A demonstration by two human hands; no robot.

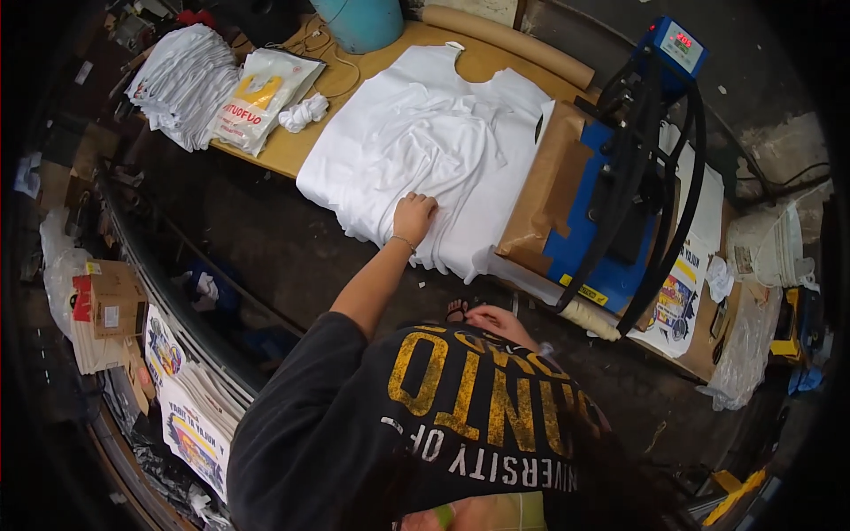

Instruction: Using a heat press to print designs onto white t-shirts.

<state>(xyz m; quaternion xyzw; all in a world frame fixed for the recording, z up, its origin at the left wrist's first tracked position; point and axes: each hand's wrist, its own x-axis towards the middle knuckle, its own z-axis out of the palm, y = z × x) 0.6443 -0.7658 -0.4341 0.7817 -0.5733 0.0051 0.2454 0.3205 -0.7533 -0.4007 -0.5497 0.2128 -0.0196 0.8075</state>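
A pile of white T-shirts [425, 142] lies spread on a wooden table [288, 150]. My left hand [413, 218] reaches forward and rests on the pile's near edge, fingers curled into the top cloth. My right hand [501, 324] hangs low beside my dark printed shirt, holding nothing, fingers loosely apart. A sandalled foot [456, 310] shows just left of it on the dark floor.
A blue heat press [620, 177] with a brown-paper-covered plate [549, 186] stands right of the pile. Folded white shirts [181, 80], a printed plastic bag [266, 93], a blue bucket [359, 19], a cardboard tube [509, 44] sit at the back. White bucket [766, 248] right; cardboard boxes [111, 301] left.
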